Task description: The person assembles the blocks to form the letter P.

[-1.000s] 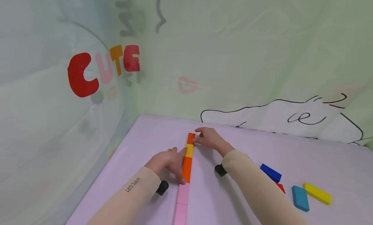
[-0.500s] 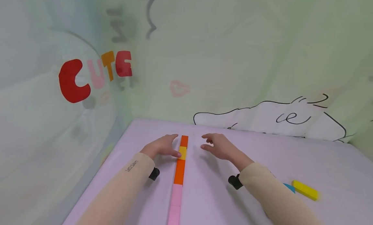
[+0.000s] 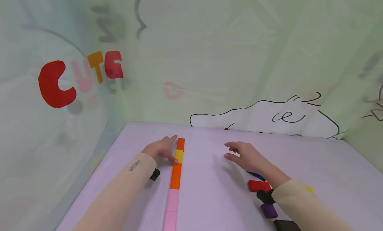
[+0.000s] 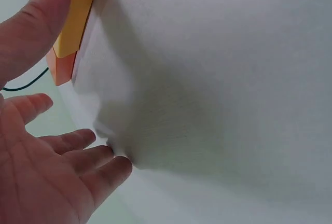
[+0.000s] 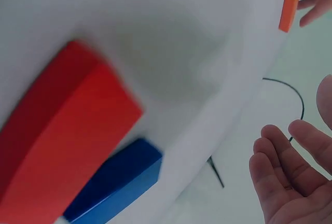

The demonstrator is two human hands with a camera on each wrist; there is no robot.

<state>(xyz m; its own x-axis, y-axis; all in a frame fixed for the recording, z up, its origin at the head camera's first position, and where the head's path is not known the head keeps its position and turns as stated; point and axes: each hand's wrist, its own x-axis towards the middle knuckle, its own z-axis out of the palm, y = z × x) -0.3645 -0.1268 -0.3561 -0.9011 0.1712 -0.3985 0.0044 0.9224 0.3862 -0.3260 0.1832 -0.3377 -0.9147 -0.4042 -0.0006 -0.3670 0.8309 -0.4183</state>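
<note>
The left hand (image 3: pixel 160 148) is loose, its thumb against the yellow block (image 3: pixel 179 155) in the row of blocks (image 3: pixel 176 176), bottom middle of the frame, maybe straightening it. The right hand (image 3: pixel 247 155) is empty; grabbing the red block (image 3: pixel 256 185), lower right, would need closing fingers.

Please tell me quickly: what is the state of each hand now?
Left hand: open, thumb at the yellow block, holding nothing.
Right hand: open, holding nothing.
</note>
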